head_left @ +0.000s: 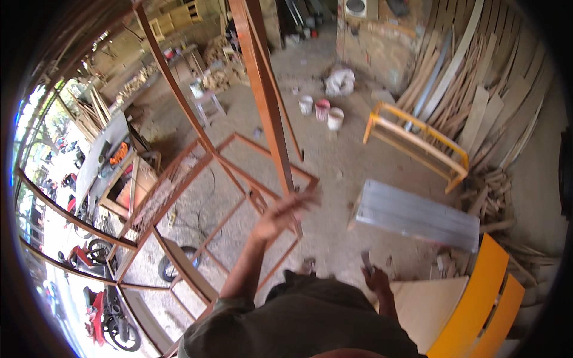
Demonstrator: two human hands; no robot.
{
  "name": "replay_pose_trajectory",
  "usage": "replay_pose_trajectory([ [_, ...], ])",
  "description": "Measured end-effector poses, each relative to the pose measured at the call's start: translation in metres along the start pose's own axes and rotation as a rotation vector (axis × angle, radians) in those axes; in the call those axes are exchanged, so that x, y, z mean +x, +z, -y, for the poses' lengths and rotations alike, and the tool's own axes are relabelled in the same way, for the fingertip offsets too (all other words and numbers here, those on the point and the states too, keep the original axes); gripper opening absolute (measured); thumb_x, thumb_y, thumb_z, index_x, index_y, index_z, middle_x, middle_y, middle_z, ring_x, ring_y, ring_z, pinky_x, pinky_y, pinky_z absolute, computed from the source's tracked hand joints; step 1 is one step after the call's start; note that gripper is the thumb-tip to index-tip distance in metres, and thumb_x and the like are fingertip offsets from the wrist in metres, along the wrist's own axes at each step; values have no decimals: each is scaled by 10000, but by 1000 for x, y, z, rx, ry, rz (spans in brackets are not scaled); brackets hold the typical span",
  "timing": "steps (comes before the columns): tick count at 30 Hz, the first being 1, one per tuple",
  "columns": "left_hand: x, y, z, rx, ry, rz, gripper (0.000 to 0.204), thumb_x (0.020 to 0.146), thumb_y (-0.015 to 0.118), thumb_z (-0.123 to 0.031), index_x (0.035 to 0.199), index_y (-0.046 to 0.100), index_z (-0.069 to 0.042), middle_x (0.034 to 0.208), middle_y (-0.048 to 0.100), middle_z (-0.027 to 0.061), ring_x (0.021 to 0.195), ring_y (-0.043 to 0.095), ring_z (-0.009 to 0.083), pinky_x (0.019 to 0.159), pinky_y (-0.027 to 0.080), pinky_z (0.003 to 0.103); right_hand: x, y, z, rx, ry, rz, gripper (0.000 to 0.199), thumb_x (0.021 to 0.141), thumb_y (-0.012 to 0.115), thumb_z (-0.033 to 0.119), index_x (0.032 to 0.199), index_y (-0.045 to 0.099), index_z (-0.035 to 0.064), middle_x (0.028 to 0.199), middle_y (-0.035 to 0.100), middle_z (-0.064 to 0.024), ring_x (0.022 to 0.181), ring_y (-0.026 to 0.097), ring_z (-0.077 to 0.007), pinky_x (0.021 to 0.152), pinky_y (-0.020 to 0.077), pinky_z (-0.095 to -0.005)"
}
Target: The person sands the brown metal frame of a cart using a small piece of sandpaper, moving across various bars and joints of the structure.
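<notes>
A tall frame of reddish-brown painted bars stands in front of me and to my left. My left hand point(280, 216) is stretched out by the foot of its thick upright post point(267, 98). The fingers are extended and smeared by motion; whether they touch the post I cannot tell. Low at my right side, my right hand point(376, 279) is closed around a small flat grey tool point(366, 259), shaped somewhat like a putty knife. Its handle is hidden in the fingers.
To the right lie a long grey panel point(418, 215), an orange-yellow frame point(418, 140) and yellow boards point(471, 298). Timber strips point(471, 89) lean against the wall. Ahead are several buckets point(322, 110). A cluttered workbench point(128, 185) and motorcycles point(113, 322) stand left.
</notes>
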State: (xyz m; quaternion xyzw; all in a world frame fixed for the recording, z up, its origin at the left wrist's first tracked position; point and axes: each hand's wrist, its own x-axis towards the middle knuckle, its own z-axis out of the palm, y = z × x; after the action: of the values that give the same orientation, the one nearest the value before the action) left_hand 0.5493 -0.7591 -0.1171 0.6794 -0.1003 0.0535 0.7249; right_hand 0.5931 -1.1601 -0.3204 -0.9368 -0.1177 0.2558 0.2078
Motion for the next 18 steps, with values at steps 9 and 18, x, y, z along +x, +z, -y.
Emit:
replay_pose_trajectory([
  [9,-24,73,181,1157,-719,738,790,880,473,-741,1249,616,-57,1218,652,212,1169,610,361,996,468,498,25,-6,-25,-138,-83,192,776,928,450,643,1126,641,-83,966,681,-276,973,655,-449,883,507,-531],
  [18,-43,117,218,1006,-543,581,721,846,552,-691,1120,647,-32,1011,703,218,986,672,376,866,495,494,37,-8,-70,-45,-125,-2,594,899,607,575,1020,633,-7,906,692,-232,888,668,-423,797,518,-497],
])
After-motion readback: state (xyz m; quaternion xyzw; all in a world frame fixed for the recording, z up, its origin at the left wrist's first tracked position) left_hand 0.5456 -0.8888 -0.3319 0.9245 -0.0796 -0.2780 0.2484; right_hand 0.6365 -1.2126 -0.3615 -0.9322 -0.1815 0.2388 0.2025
